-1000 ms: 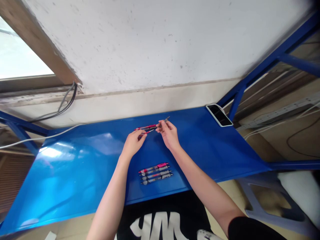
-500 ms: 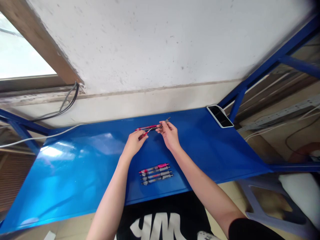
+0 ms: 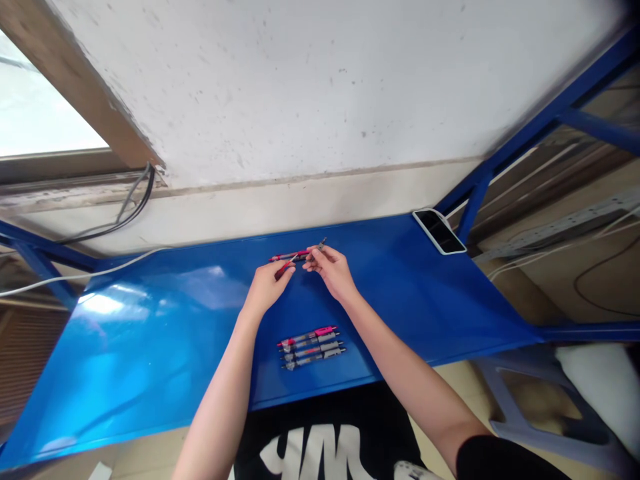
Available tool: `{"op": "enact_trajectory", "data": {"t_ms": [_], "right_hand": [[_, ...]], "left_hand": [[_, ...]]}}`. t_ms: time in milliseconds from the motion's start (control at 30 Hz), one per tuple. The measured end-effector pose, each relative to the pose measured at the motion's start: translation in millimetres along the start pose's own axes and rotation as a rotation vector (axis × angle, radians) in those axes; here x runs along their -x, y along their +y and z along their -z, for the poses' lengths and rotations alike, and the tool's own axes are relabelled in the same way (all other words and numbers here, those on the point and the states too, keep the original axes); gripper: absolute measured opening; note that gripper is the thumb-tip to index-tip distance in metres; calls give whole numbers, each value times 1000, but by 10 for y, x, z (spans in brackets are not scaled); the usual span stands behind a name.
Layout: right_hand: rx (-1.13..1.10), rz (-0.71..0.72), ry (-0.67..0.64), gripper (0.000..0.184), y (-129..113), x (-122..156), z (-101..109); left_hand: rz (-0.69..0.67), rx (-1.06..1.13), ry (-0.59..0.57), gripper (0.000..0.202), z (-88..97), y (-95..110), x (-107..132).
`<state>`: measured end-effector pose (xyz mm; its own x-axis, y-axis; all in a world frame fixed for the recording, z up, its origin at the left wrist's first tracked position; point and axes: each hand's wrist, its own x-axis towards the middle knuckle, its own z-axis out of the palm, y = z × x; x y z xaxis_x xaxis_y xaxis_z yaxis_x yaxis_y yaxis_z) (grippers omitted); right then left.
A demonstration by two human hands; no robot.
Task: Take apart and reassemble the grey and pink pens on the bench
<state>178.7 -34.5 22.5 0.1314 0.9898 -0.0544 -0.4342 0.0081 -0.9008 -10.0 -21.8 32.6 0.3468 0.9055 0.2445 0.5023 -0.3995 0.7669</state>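
Observation:
My left hand (image 3: pixel 266 288) pinches a thin red pen refill (image 3: pixel 285 267) over the blue table (image 3: pixel 150 333). My right hand (image 3: pixel 330 271) grips a grey pen barrel (image 3: pixel 317 247), its end close to the refill's tip. Just behind my fingers a red and grey pen (image 3: pixel 287 256) lies on the table. Nearer to me, several red and grey pens (image 3: pixel 311 347) lie side by side in a neat row.
A phone (image 3: pixel 439 231) in a white case lies screen up at the table's far right corner. White and black cables (image 3: pixel 100 253) run along the wall behind the table's left part. A grey plastic stool (image 3: pixel 540 407) stands at the lower right.
My right hand has shifted left with the barrel, bringing it closer to the refill in my left hand. The row of pens has not moved.

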Motion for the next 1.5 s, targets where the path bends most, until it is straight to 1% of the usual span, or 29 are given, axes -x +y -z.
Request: {"op": "enact_trajectory", "data": {"t_ms": [133,300,567,767,833,933,1000,1200,1300,1400,1500], "right_hand": [[104,2,-81,36,38,17,-16],[106,-21,-146,37,39,45,-49],[159,10,-160,33,42,52,-59],[180,13,-175,32,60,54,-60],[195,33,-161,33,52,47,-53],[260,101,-116,30,17,40,-36],[281,109,-109,28,-7,42,-27],[160,52,-125,28,19,52,-18],[122,17,-139,30,55,52,-13],[120,-5,-178,31,63,54,-15],[110,-15,-188,31,50,56,-25]], "left_hand": [[3,25,17,19,-11,20,3],[-3,29,-10,19,-28,41,14],[13,67,-30,23,-27,86,18],[52,98,-42,20,-38,55,12],[65,111,-33,20,-40,54,9],[88,135,-23,21,-45,70,10],[100,149,-19,22,-49,83,12],[146,188,24,26,-27,93,1],[165,215,26,26,-8,93,-8],[157,221,18,27,-15,83,-11],[125,164,35,26,-34,69,-5]]}}
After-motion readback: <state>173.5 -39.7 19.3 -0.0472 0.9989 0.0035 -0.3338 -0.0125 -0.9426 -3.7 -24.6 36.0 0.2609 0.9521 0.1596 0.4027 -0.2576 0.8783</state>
